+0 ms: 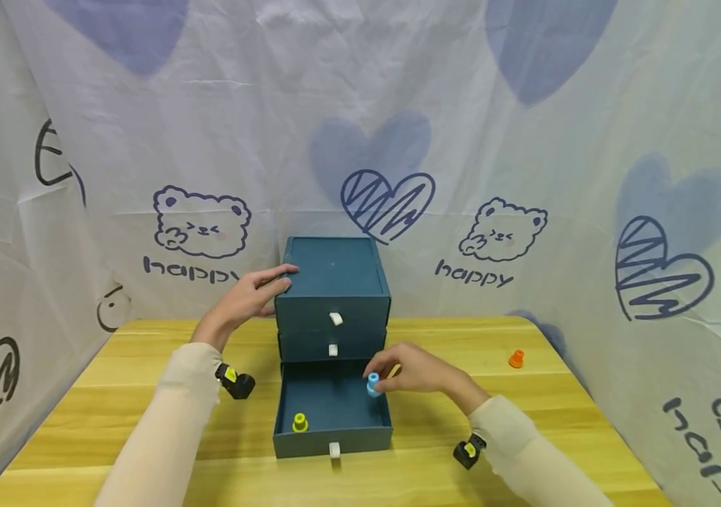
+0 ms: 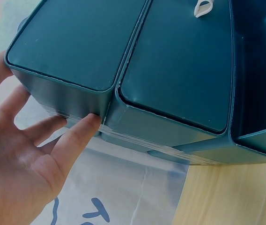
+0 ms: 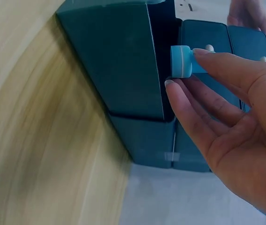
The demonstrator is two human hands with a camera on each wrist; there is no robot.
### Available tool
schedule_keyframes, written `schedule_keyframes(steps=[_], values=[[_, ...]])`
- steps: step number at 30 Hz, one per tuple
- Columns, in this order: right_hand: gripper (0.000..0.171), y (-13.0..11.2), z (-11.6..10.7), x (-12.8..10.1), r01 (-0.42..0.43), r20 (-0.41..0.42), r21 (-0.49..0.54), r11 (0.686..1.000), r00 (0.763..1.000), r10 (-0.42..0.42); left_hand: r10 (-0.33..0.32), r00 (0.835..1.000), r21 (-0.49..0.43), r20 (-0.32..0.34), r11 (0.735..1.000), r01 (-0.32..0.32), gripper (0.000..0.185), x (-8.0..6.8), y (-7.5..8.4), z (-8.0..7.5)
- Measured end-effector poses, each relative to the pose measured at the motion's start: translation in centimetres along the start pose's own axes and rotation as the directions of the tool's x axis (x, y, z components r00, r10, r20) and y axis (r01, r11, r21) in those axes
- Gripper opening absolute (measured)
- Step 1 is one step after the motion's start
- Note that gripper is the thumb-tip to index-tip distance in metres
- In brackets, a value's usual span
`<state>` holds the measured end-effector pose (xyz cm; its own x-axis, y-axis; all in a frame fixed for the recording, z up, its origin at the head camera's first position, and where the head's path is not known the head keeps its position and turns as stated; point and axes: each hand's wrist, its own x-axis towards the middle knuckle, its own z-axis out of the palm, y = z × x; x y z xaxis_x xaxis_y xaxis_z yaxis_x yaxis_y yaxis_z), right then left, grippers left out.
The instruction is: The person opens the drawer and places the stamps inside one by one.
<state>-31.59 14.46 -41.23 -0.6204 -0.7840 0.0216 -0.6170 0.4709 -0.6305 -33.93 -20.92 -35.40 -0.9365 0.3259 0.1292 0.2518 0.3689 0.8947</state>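
A dark teal drawer cabinet (image 1: 335, 267) stands at the back of the table, its bottom drawer (image 1: 335, 442) pulled out. My right hand (image 1: 414, 367) pinches a small light blue stepped peg (image 3: 181, 62) between thumb and fingers, over the right side of that drawer. Inside, near the front left corner, stands a yellow-green peg (image 1: 300, 423). My left hand (image 1: 248, 297) rests against the cabinet's upper left side; the left wrist view shows its fingers (image 2: 79, 136) spread and fairly straight along the side wall.
An orange peg (image 1: 516, 359) stands on the wooden table (image 1: 462, 422) to the right. Both upper drawers are closed, each with a small white pull tab (image 1: 335, 319). A printed cloth (image 1: 588, 211) hangs close behind and on both sides.
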Motion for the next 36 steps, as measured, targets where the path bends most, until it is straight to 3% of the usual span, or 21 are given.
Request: schedule_keyframes(steps=[21,36], values=[[0.022,-1.4,0.7,5.1,0.009,0.169,-0.051,0.999,0.986,0.000,-0.006,1.000,0.013,-0.005,1.000,0.006,0.054,0.0,0.2,-0.3],[0.021,-1.7,1.7,7.5,0.058,0.283,-0.047,0.997,0.958,-0.042,-0.008,1.000,0.000,0.006,1.000,0.008,0.054,0.0,0.0,-0.1]])
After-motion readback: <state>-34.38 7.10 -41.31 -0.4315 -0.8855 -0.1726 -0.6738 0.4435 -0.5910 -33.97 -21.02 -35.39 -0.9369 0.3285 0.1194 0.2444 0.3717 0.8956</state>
